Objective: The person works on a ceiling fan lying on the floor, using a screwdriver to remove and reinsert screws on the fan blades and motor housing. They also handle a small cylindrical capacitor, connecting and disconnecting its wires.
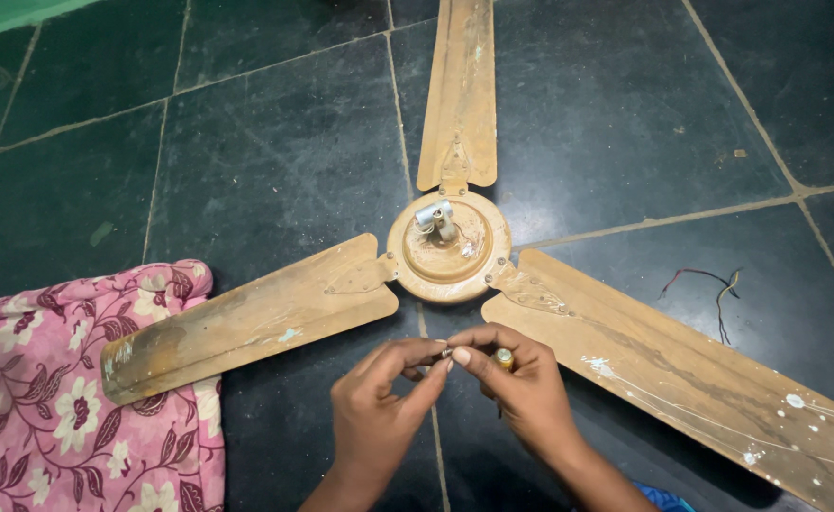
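Tan, worn ceiling fan point(447, 248) lies flat on dark tile floor point(275, 161) | my left hand point(379, 403) and right hand point(521, 379) pinch one small metal part point(446, 353), fingertips touching, just below the hub | yellow-handled tool point(503, 358) in right fist

Both forearms enter from six o'clock and converge. The left hand point(376, 403) is curled, thumb and forefinger pinched and pointing toward two o'clock. The right hand point(521, 379) angles toward ten o'clock, its fingers bent inward, fingertips meeting the left's.

Cloth point(47, 398) left—fan point(447, 248) (wires point(711, 289) right).
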